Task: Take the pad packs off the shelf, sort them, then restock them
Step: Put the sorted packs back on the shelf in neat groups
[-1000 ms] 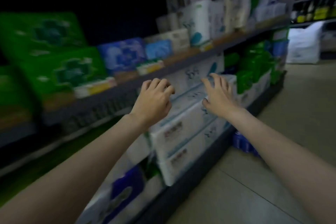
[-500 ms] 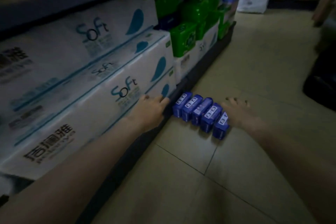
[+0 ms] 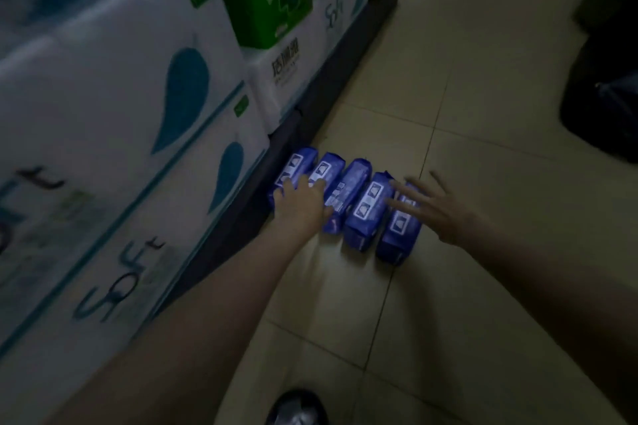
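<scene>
I see five blue pad packs (image 3: 348,198) beside the shelf base (image 3: 293,134); left hand (image 3: 302,202) rests on them, grip unclear; right hand (image 3: 436,205) spread wide.

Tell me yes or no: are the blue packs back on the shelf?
No, the five blue packs lie in a row on the floor tiles beside the shelf base, under both hands.

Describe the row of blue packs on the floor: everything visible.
The blue packs are five soft, glossy plastic-wrapped packs with white label panels, lying side by side in a row on the tiled floor, one end against the dark shelf base. The left hand rests on the two nearest the shelf; the right hand, fingers spread, is over the outermost pack. Label print is unreadable.
</scene>
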A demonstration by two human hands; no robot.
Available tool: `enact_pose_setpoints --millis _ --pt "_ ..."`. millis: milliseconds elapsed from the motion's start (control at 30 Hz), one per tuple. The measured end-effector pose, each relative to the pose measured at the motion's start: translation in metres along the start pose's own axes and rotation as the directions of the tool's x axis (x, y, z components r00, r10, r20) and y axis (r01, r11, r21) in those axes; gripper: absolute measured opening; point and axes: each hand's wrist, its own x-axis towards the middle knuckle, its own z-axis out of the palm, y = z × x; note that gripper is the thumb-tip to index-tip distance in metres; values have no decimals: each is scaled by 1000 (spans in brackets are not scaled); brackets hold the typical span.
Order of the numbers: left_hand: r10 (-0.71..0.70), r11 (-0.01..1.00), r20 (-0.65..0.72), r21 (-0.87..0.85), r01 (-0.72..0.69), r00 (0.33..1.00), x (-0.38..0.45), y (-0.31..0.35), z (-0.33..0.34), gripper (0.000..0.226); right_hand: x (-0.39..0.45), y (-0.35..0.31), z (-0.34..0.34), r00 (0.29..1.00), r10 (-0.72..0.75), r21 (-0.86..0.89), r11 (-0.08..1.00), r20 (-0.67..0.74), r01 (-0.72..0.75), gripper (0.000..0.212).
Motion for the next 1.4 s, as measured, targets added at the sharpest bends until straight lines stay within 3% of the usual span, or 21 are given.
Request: enact_pose_setpoints --millis 100,167,233,300,433,500,567,667,767,1000,1167,1400 --pt "-30 994 146 -102 45 989 49 -1 19 61 56 14 5 959 -271 -170 944 87 282 113" --pt "-17 980 214 -188 58 977 72 -1 30 62 96 16 11 922 -387 -231 896 17 380 116" --pt "-50 969 219 -225 100 974 87 2 42 63 119 12 15 891 -452 -180 874 35 451 117" --pt "-109 975 175 -173 139 979 91 6 47 61 122 14 16 881 -472 -35 880 37 473 112" --pt "-114 993 197 40 108 974 103 22 50 79 117 21 20 845 -521 -14 852 -124 523 107" --pt "-120 992 218 61 109 969 109 32 50 83 115 25 25 846 -514 -37 857 -142 514 109" --pt "-138 990 245 2 142 960 118 34 51 82 116 28 30 851 -522 -40 853 -45 521 106" --pt "-169 979 304 -63 196 938 126 30 52 81 112 25 34 844 -535 -89 839 42 537 125" --pt "-175 977 333 -56 205 926 131 32 58 83 109 20 47 854 -519 -83 850 43 521 139" --pt "-203 971 128 -100 217 971 122 33 70 70 111 8 39 877 -480 -29 876 33 481 118" --pt "-241 958 210 -108 267 948 87 9 68 68 106 0 32 914 -402 35 915 45 401 107" --pt "-300 943 259 -67 327 918 26 -19 39 74 74 -51 20 984 -172 341 929 52 144 115"
